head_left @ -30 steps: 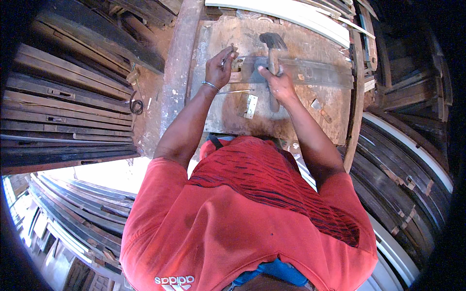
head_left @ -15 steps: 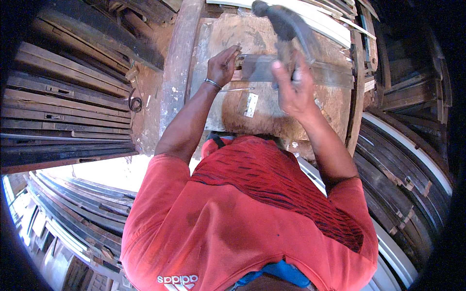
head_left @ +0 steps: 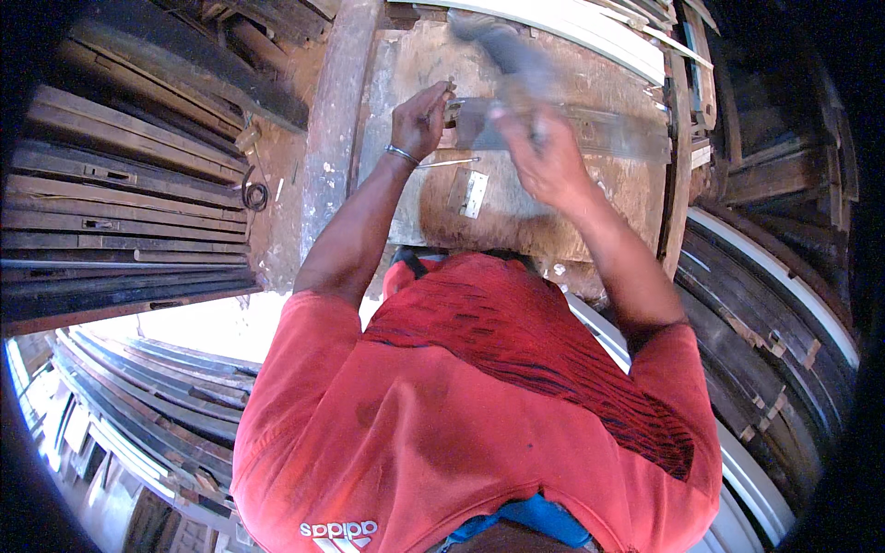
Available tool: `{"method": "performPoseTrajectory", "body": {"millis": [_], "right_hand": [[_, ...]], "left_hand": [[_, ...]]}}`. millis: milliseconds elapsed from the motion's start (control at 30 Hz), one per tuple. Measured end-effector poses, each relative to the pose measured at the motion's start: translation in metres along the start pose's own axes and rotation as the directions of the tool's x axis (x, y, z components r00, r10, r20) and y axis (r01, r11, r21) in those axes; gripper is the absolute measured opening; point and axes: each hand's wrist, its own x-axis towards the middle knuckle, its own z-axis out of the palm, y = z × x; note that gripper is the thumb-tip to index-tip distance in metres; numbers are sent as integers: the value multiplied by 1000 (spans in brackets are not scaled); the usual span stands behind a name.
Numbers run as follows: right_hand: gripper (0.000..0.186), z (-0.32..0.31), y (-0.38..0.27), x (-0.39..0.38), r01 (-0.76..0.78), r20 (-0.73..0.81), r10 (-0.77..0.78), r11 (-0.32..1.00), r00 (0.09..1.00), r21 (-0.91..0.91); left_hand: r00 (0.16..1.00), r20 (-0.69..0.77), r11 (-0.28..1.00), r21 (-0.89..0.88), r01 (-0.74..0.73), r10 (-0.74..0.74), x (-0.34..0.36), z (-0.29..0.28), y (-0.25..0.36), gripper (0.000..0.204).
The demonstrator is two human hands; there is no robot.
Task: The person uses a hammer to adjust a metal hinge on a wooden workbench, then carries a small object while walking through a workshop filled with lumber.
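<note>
My right hand [head_left: 546, 164] is closed round the handle of a hammer, whose dark head [head_left: 502, 51] is smeared by motion above the workbench [head_left: 553, 221]. At the left end of a dark flat board [head_left: 608, 134] my left hand [head_left: 419, 124] is closed, its fingertips pinched together. Whatever sits between those fingers is too small and hidden to name. The board lies crosswise on the bench, partly behind the right hand. Close to my left wrist rests a thin metal rod [head_left: 452, 163]. Nearer to me lies a small pale rectangular plate with holes [head_left: 475, 195].
A thick worn beam [head_left: 330, 138] borders the bench on the left, and a narrower wooden edge [head_left: 678, 184] on the right. Long white strips [head_left: 572, 28] lie along the far side. Stacked dark timbers [head_left: 129, 198] fill the left; more boards [head_left: 756, 341] stand at right.
The hammer and my right hand have shifted left, towards my left hand. My left hand stays at the board's end with hardly any movement.
</note>
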Motion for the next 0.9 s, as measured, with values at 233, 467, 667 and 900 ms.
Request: {"method": "performPoseTrajectory", "body": {"millis": [233, 467, 667, 900], "right_hand": [[66, -8, 3, 15, -413, 347, 462, 886, 816, -210], [50, 16, 142, -28, -392, -20, 395, 905, 919, -165], [50, -1, 223, -111, -441, -110, 441, 780, 891, -444], [67, -15, 236, -120, -189, -60, 201, 719, 978, -668]], "left_hand": [[986, 0, 986, -8, 166, -166, -29, -3, 10, 23], [854, -69, 772, -469, 428, -515, -34, 8, -13, 18], [436, -147, 394, -731, 557, -888, -47, -6, -29, 17], [510, -208, 549, -381, 744, -835, -94, 2, -12, 26]]}}
